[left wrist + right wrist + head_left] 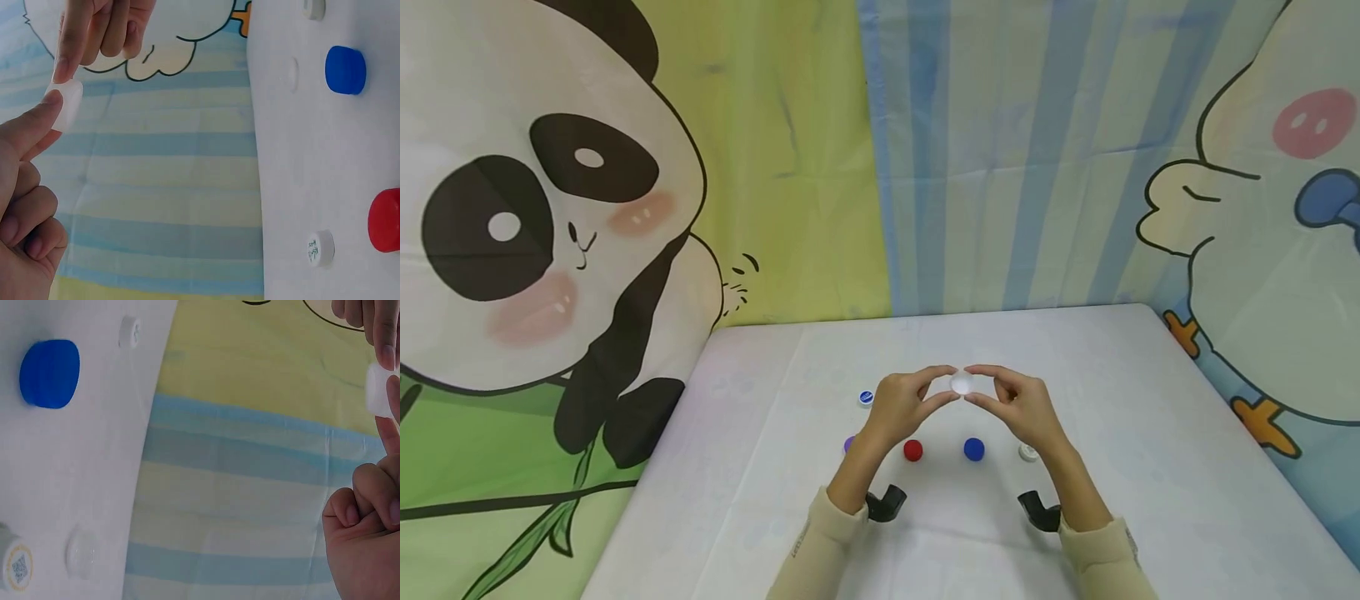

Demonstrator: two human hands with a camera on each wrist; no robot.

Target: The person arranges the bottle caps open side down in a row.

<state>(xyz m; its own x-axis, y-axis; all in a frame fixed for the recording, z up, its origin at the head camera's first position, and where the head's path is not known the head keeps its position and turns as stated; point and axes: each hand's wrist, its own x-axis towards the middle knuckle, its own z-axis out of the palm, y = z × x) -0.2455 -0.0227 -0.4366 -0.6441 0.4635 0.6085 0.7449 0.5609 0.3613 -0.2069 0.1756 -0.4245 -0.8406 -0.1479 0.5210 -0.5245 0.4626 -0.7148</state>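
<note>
A small translucent white bottle cap (962, 383) is held up above the table between both hands. My left hand (897, 407) pinches its left side with thumb and forefinger, the other fingers curled in. From the opposite side my right hand (1027, 410) pinches it the same way. The left wrist view shows the cap (70, 106) tilted, with fingertips from both hands on it. In the right wrist view the cap (379, 390) is partly hidden behind fingers. On the table below, a red cap (913, 450) and a blue cap (973, 449) lie between the forearms.
A blue-printed white cap (866, 398) lies left of the left hand. A purple cap (848, 444) is partly hidden by the left forearm, a white cap (1028, 452) by the right. A clear cap (81, 552) sits near a QR-coded white cap (17, 565). Printed curtains (985, 167) hang behind.
</note>
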